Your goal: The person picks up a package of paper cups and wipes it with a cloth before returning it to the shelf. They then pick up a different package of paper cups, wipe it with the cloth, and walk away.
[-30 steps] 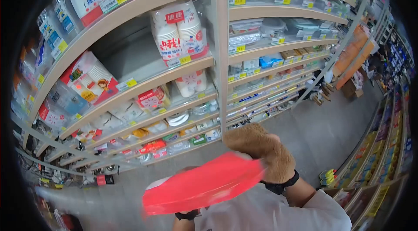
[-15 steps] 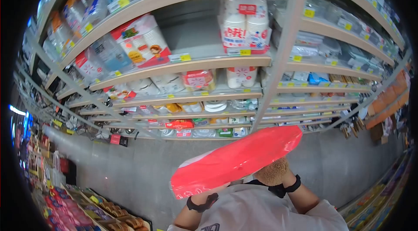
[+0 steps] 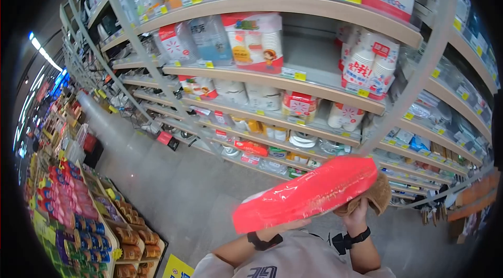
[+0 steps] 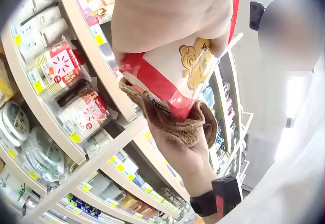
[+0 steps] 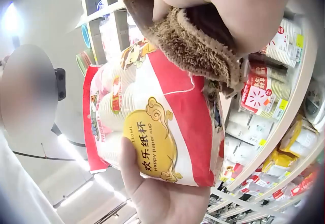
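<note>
A red and white pack of paper cups (image 3: 309,194) is held up in front of my chest, level with the lower shelves. My left hand (image 3: 285,224) grips its near end from below; the left wrist view has its fingers (image 4: 167,15) wrapped over the pack (image 4: 172,76). My right hand (image 3: 358,209) holds a brown fuzzy cloth (image 3: 378,194) bunched against the pack's far end. In the right wrist view the cloth (image 5: 193,46) lies on top of the pack (image 5: 157,127), with the left hand (image 5: 162,198) beneath.
Curved shelves (image 3: 293,81) stacked with packs of paper cups (image 3: 367,68) and plastic ware fill the view ahead, with a grey upright post (image 3: 414,74) to the right. Grey aisle floor (image 3: 178,184) lies below, and a low snack display (image 3: 89,210) stands at the left.
The head view has swung left along the shelves. The pack has risen and shifted right, and the brown cloth now sits behind its far end.
</note>
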Demonstrator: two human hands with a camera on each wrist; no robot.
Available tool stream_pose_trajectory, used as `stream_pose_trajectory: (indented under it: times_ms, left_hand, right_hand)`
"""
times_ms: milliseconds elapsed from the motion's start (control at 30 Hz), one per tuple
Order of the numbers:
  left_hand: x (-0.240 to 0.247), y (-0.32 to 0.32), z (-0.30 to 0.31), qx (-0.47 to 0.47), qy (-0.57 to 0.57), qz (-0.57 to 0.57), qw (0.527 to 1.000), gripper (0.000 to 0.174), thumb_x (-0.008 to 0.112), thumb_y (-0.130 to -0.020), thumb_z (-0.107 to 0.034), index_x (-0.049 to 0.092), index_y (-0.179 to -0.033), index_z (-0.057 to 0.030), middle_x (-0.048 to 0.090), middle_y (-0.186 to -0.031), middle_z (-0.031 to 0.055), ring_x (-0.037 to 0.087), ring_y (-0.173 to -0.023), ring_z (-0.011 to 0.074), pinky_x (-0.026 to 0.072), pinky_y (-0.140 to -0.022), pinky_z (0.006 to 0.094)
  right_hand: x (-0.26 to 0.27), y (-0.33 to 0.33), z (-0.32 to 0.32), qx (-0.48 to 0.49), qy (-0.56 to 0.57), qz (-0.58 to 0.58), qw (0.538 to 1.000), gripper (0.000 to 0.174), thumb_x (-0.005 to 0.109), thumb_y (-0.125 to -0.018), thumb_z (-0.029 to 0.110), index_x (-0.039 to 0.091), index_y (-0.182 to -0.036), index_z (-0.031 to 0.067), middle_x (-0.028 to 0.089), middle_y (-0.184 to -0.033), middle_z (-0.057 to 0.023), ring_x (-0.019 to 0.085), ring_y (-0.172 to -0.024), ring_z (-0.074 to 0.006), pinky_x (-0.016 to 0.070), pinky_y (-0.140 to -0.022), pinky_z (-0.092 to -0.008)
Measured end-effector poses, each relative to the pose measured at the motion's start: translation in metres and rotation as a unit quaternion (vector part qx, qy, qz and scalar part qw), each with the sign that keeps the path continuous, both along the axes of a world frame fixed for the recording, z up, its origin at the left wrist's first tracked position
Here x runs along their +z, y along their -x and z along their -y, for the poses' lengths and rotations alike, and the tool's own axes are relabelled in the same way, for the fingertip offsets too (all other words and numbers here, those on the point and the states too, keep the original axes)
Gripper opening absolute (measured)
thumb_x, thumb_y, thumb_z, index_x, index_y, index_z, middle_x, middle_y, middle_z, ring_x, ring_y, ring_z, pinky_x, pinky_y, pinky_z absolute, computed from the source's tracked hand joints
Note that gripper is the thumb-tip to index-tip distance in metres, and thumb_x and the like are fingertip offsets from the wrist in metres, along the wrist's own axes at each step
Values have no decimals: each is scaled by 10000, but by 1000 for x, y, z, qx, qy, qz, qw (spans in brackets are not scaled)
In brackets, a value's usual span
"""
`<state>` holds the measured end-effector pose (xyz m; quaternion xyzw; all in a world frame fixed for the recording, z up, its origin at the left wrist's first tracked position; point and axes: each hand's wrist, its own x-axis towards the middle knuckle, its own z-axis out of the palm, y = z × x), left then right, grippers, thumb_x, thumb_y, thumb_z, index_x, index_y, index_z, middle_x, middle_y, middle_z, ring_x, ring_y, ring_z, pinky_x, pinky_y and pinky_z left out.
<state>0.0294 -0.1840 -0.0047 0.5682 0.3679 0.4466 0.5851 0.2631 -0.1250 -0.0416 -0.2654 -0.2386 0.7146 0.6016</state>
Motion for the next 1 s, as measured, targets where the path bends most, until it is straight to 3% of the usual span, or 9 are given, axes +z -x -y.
stream_pose_trajectory:
  times_ms: [67,133,167,300,367,467,700,833,1000]
  left_hand:
    - [0,2,-2,-2,9,31,999,508,670,-841,-181,478,-1284,-25,522,-1268,84,482,-1159,188,381,-988,325]
    - [-1,4,-4,1,10,58,998,527,682,-830,-178,470,-1286,-23,521,-1267,85,483,-1156,188,385,-985,326]
    - [-1,6,-5,4,6,70,997,536,687,-825,-177,466,-1288,-21,521,-1266,85,484,-1155,188,387,-984,326]
    - [-5,11,-6,26,-25,127,991,576,710,-804,-171,449,-1293,-16,518,-1264,87,485,-1150,188,395,-978,328]
    - [-6,11,-5,43,-41,151,987,596,722,-793,-169,441,-1296,-14,517,-1263,88,486,-1147,188,399,-976,329]
    - [7,7,0,154,-82,151,973,625,752,-758,-134,437,-1281,-1,529,-1243,88,489,-1140,187,396,-980,335]
    - [6,9,1,205,-75,183,959,557,741,-768,-107,472,-1246,-8,560,-1200,76,520,-1086,161,428,-934,319]
    - [-5,8,-7,293,-99,80,948,493,739,-773,-121,515,-1200,-17,582,-1146,58,543,-1032,141,455,-882,305]
    - [0,10,-11,330,-73,138,931,456,732,-786,-148,534,-1167,5,590,-1126,56,551,-1019,138,453,-883,306]
  right_hand:
    - [11,7,2,26,-29,27,999,563,380,-941,495,400,-1326,85,486,-1314,-73,460,-1217,-248,390,-1017,-412]
    - [13,16,0,124,-120,-132,976,567,354,-947,504,363,-1352,108,440,-1359,-57,424,-1252,-253,373,-1029,-426]
    - [10,24,-3,25,-89,-49,994,587,342,-945,522,323,-1375,123,406,-1385,-42,401,-1270,-253,367,-1034,-425]
    - [15,42,-11,-23,-97,89,991,571,385,-945,491,328,-1367,110,402,-1383,-71,408,-1264,-250,360,-1039,-417]
    - [2,54,-19,-83,-154,271,946,521,440,-946,406,367,-1336,68,420,-1353,-140,453,-1215,-256,381,-1021,-393]
    - [-7,95,-53,-16,-210,241,947,533,443,-937,406,365,-1337,63,421,-1352,-143,455,-1213,-258,378,-1022,-394]
    - [-30,123,-65,136,-284,243,918,572,453,-908,409,360,-1342,47,423,-1348,-156,459,-1208,-267,369,-1028,-397]
    - [-45,120,-59,199,-301,254,898,595,459,-892,410,356,-1345,38,425,-1347,-163,462,-1204,-272,364,-1031,-398]
    - [-62,89,-41,236,-292,288,881,623,466,-871,412,352,-1348,27,427,-1344,-171,465,-1200,-278,357,-1035,-400]
